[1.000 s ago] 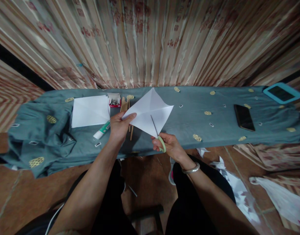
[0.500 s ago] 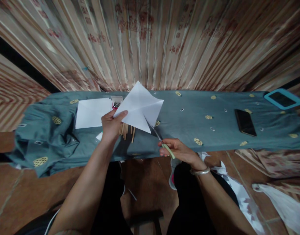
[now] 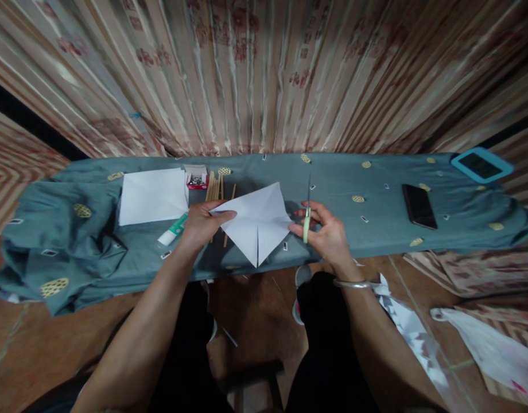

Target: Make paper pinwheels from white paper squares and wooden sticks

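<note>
A white square of paper (image 3: pixel 255 215), creased along its diagonals, is held in front of me with one slit running inward from its near corner. My left hand (image 3: pixel 207 222) pinches its left corner between thumb and fingers. In my right hand (image 3: pixel 326 232) are scissors (image 3: pixel 307 223) with pale green handles, their blades pointing away from me and seemingly closed. The right fingertips are at the paper's right corner; whether they grip it I cannot tell. Several thin wooden sticks (image 3: pixel 212 186) lie partly hidden behind the paper and left hand.
Left on the cloth-covered table (image 3: pixel 350 172) lie a stack of white paper (image 3: pixel 152 195), a small box of metal pieces (image 3: pixel 197 179) and a glue stick (image 3: pixel 173 230). To the right are a phone (image 3: pixel 419 205) and a blue-framed tablet (image 3: pixel 482 164). Paper scraps (image 3: pixel 412 332) lie on the floor.
The scissors have come out of the slit and now point away from me. The paper has moved lower and turned, its slit corner now facing me. The right hand has moved to its right corner.
</note>
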### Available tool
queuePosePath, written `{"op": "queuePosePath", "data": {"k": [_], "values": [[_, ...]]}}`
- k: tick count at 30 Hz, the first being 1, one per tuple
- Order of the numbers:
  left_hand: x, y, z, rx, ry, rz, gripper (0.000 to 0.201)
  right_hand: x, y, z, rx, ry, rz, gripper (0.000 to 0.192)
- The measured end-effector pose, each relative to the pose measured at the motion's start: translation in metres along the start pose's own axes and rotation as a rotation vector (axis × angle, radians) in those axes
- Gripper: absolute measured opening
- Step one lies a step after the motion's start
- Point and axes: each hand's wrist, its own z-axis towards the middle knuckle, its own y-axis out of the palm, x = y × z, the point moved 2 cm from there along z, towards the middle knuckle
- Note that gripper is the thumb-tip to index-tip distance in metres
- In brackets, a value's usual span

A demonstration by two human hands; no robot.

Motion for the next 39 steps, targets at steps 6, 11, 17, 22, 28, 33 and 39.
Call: {"op": "queuePosePath", "data": {"k": [6,11,17,22,28,33,39], "values": [[-0.004,0.009,-0.002,-0.087,0.017,-0.018,0.042,-0.002,0.012,-0.001,-0.085,-0.016,-0.143,0.040],[-0.002,0.016,-0.007,-0.112,0.012,-0.288,0.048,0.009,0.019,0.006,-0.020,0.059,0.054,0.044],[-0.013,0.044,-0.030,-0.228,-0.019,-0.372,0.061,0.010,0.034,0.011,0.127,0.102,0.177,0.042],[-0.025,0.061,-0.036,-0.107,-0.012,-0.292,0.052,-0.007,0.053,0.008,0.072,0.171,0.349,0.044],[-0.024,0.049,-0.029,0.095,0.026,-0.346,0.055,-0.023,0.063,0.007,0.037,0.321,0.670,0.048],[-0.019,0.044,-0.028,0.102,0.062,-0.377,0.057,-0.025,0.068,0.006,0.006,0.335,0.706,0.043],[-0.022,0.036,-0.017,0.183,0.181,-0.294,0.056,-0.028,0.073,0.003,-0.025,0.327,0.697,0.048]]}}
